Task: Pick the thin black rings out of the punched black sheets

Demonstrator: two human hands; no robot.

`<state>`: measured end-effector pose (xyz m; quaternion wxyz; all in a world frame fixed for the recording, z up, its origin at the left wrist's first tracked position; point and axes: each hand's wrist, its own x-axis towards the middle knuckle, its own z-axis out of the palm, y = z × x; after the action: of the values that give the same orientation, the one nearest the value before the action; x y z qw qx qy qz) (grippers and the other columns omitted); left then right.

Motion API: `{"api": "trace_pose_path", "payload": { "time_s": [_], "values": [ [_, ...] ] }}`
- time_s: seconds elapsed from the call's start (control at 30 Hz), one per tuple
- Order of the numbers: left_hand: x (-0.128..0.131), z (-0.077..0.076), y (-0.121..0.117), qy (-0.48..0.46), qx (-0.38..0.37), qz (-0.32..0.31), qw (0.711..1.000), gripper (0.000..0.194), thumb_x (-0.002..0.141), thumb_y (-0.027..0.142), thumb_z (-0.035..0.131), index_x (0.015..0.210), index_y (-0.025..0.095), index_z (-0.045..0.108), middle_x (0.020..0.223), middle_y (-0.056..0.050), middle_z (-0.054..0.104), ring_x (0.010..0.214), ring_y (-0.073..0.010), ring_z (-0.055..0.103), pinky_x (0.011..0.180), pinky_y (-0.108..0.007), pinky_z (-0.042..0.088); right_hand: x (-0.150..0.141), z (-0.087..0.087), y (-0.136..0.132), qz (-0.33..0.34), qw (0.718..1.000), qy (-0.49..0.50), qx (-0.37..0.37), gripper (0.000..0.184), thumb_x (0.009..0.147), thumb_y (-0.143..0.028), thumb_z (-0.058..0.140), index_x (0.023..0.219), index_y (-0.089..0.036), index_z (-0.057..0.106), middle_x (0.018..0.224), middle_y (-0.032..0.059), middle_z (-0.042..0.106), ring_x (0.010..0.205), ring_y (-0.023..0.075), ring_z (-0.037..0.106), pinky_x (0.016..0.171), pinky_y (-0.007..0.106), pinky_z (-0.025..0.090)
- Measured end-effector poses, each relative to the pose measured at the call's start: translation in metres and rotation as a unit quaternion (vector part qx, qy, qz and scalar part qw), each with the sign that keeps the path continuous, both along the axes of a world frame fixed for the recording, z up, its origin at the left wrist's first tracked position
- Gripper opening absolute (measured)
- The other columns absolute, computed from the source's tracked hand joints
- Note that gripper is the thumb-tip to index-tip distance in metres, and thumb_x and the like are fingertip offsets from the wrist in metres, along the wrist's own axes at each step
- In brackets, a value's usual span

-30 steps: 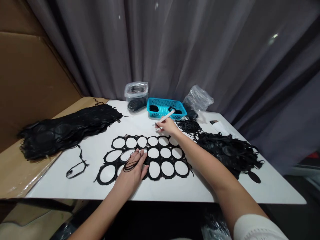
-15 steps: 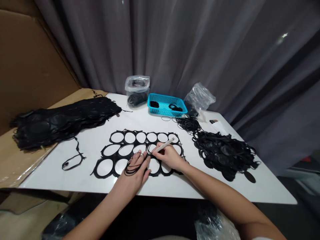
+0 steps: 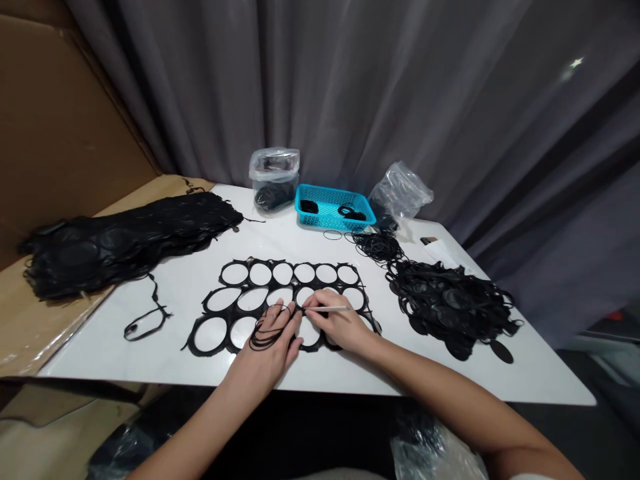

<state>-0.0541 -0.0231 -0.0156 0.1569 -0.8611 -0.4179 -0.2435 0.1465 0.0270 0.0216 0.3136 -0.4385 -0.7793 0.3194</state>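
A black rubber sheet (image 3: 280, 275) full of round cut-outs lies flat on the white table (image 3: 350, 373). My left hand (image 3: 273, 340) rests flat on the sheet's near edge, fingers stretched out, with several thin black rings (image 3: 263, 330) looped over them. My right hand (image 3: 336, 323) is closed on a thin white stick (image 3: 330, 309), its tip touching the sheet right next to my left fingertips.
A heap of black sheets (image 3: 120, 243) lies at the left on cardboard. Black offcuts (image 3: 450, 303) and loose rings (image 3: 377, 248) are piled at the right. A blue basket (image 3: 334, 208), a plastic tub (image 3: 274, 179) and a clear bag (image 3: 399, 193) stand at the back. A stray strip (image 3: 147, 323) lies left of the sheet.
My right hand came back from near the basket to the sheet's near side with the stick, now laid almost level. My left hand stayed on the sheet.
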Motion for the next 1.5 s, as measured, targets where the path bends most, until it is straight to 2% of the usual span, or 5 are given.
{"api": "trace_pose_path", "payload": {
  "time_s": [0.53,0.83,1.03,1.3,1.5],
  "values": [
    [0.0,-0.001,-0.002,0.002,-0.016,0.003,1.0,0.038,0.101,0.026,0.051,0.136,0.012,0.057,0.142,-0.015,0.059,0.136,-0.0317,0.052,0.113,-0.045,0.043,0.001,0.0,0.0,-0.01,1.0,-0.009,0.011,0.014,0.091,-0.017,0.059,0.078,-0.021,0.057,0.092,0.002,0.07,0.09,0.0184,0.061,0.084,0.031,0.044],
    [0.0,-0.003,0.001,-0.014,-0.037,0.001,0.999,0.038,0.099,0.027,0.051,0.135,0.015,0.058,0.141,-0.013,0.06,0.135,-0.0309,0.053,0.112,-0.045,0.044,0.003,0.004,0.022,0.02,0.938,-0.285,0.198,0.014,0.09,-0.011,0.05,0.099,-0.017,0.06,0.1,0.0133,0.068,0.094,0.0272,0.056,0.084,0.038,0.038],
    [-0.003,-0.003,0.002,-0.039,-0.027,-0.005,0.999,0.039,0.099,0.026,0.051,0.136,0.017,0.057,0.141,-0.013,0.06,0.133,-0.0304,0.055,0.111,-0.044,0.045,0.055,0.021,0.104,-0.228,0.942,-0.202,0.143,0.013,0.088,-0.014,0.045,0.082,-0.019,0.055,0.077,0.006,0.063,0.071,0.0208,0.053,0.066,0.03,0.033],
    [0.031,0.018,0.009,-0.091,-0.028,-0.031,0.995,0.038,0.099,0.025,0.049,0.135,0.016,0.055,0.134,-0.013,0.063,0.126,-0.0277,0.06,0.106,-0.041,0.05,0.062,0.007,0.05,-0.07,0.995,0.002,-0.071,0.012,0.083,-0.028,0.06,0.074,-0.02,0.058,0.08,0.0002,0.068,0.075,0.0166,0.059,0.069,0.026,0.041],
    [0.058,0.0,0.004,-0.054,-0.003,-0.036,0.998,0.039,0.099,0.026,0.049,0.132,0.008,0.056,0.134,-0.019,0.064,0.124,-0.0295,0.061,0.104,-0.041,0.052,0.057,0.007,0.022,-0.054,0.992,0.023,-0.109,0.009,0.084,-0.027,0.061,0.079,-0.019,0.062,0.08,0.001,0.067,0.075,0.0164,0.059,0.071,0.028,0.042]
  ]
}}
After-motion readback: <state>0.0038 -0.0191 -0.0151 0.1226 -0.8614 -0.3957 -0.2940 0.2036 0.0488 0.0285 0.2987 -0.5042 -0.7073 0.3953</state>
